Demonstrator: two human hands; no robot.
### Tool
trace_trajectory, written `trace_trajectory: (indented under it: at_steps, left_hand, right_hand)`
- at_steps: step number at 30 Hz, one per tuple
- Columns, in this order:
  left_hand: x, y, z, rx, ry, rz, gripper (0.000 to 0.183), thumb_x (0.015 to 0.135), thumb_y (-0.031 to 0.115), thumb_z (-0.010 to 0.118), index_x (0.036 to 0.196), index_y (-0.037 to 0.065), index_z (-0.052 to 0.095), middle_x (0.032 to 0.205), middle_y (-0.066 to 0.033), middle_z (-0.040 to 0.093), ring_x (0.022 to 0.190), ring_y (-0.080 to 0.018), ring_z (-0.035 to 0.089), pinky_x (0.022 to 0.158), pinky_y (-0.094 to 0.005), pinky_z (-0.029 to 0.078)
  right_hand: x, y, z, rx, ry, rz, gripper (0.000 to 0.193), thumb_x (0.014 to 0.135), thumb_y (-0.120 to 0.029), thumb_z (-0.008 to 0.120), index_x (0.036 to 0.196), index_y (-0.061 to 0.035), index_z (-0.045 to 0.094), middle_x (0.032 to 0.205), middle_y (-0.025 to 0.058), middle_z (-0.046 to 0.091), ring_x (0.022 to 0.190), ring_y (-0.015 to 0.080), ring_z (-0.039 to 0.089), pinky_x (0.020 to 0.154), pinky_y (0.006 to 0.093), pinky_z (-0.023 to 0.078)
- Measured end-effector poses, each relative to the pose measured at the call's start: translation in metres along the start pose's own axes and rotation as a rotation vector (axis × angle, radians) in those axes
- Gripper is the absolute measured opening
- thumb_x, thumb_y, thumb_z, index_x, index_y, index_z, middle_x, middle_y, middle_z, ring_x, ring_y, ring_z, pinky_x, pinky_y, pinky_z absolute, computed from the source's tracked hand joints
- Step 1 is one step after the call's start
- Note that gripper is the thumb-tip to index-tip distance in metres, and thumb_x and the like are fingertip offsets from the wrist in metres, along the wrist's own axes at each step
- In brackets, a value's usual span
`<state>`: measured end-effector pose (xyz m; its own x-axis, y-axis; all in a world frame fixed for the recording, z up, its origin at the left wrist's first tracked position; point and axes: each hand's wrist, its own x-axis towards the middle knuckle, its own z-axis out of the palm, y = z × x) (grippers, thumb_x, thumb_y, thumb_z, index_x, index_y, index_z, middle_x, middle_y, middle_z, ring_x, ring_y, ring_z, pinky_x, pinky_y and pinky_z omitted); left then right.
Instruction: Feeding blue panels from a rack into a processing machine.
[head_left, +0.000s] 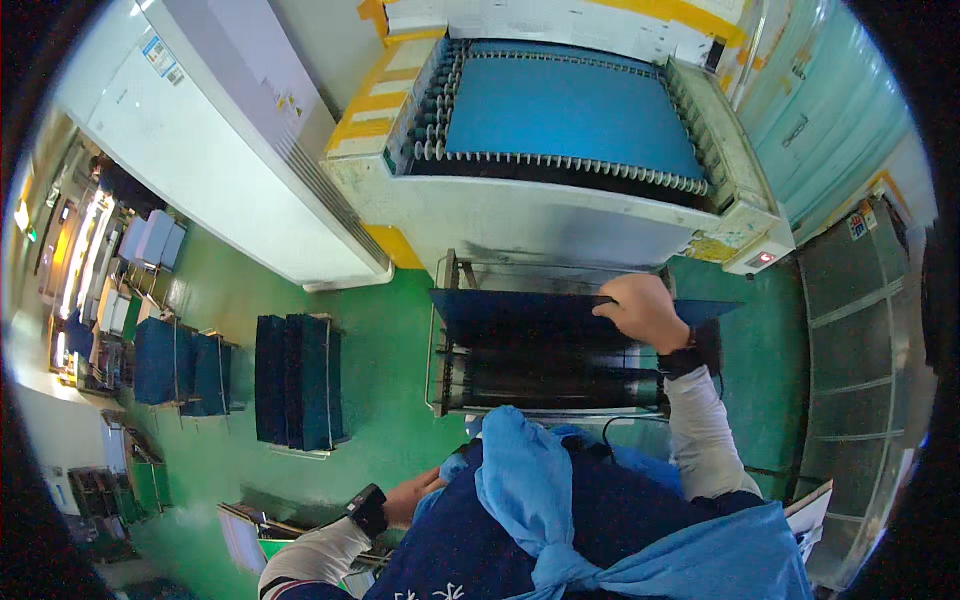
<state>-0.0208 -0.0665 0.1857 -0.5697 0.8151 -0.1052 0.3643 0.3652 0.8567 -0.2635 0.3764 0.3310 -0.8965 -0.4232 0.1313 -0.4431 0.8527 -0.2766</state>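
Note:
My right hand [643, 311] reaches out over a metal rack [433, 375] in front of me. Its fingers are closed on the upper edge of a thin dark blue panel [520, 306], which stands tilted at the rack's far side. Darker slots or panels fill the rack behind and below; they are too dim to tell apart. Down at my left side, by my waist, is my left hand [412, 498]. Its fingers are mostly hidden against light blue cloth [455, 467], so I cannot see whether they hold anything.
Beyond the rack stands a roller conveyor machine [560, 215] carrying a bright blue panel [575, 108]. A tall white cabinet [230, 150] is at left. Racks of dark blue panels [298, 382] stand on the green floor [385, 350]. A grey metal-framed screen [855, 350] rises at right.

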Motion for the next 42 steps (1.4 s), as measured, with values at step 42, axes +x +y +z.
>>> trace_trajectory:
  at_steps: [42]
  left_hand:
    - [0.001, -0.055, -0.025, 0.003, -0.333, -0.077, 0.092, 0.066, 0.041, 0.076, 0.138, 0.006, 0.032, 0.141, -0.0275, 0.03, 0.129, -0.0449, 0.036, 0.107, -0.0473, 0.035]
  right_hand:
    - [-0.076, -0.038, 0.072, 2.317, 0.572, 0.963, 0.005, 0.089, -0.007, 0.059, 0.091, -0.0028, 0.06, 0.094, 0.011, 0.065, 0.088, 0.0244, 0.062, 0.081, 0.038, 0.052]
